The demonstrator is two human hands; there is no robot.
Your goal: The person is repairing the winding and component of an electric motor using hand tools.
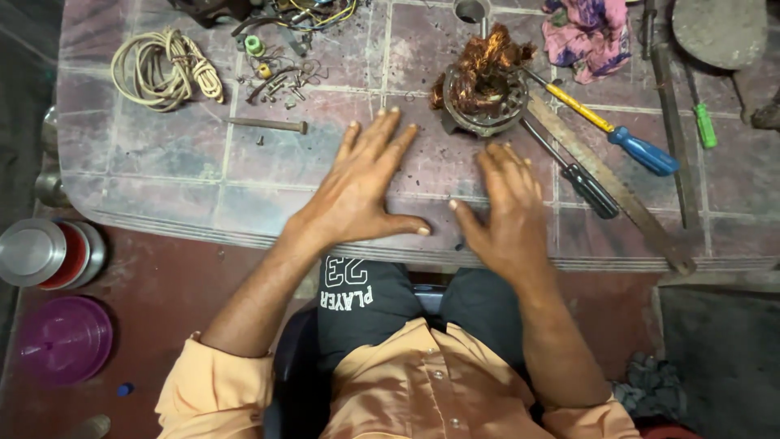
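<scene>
My left hand (pixel 363 187) lies flat on the worn table (pixel 162 162), fingers spread, holding nothing. My right hand (pixel 505 211) rests flat beside it near the table's front edge, also empty. Just beyond my right fingertips stands a round metal motor stator (pixel 481 102) with tangled copper wire (pixel 487 57) spilling out of it. To its right lie a black-handled screwdriver (pixel 581 183) and a blue-handled screwdriver with a yellow shaft (pixel 626 142), close to my right hand.
A long flat metal file (pixel 617 195) lies diagonally at right. A green-handled screwdriver (pixel 704 122), pink cloth (pixel 589 32), coiled cream cord (pixel 162 69), a bolt (pixel 268 124) and small parts (pixel 280 77) sit farther back. Steel bowls (pixel 36 252) and a purple lid (pixel 65 337) are on the floor at left.
</scene>
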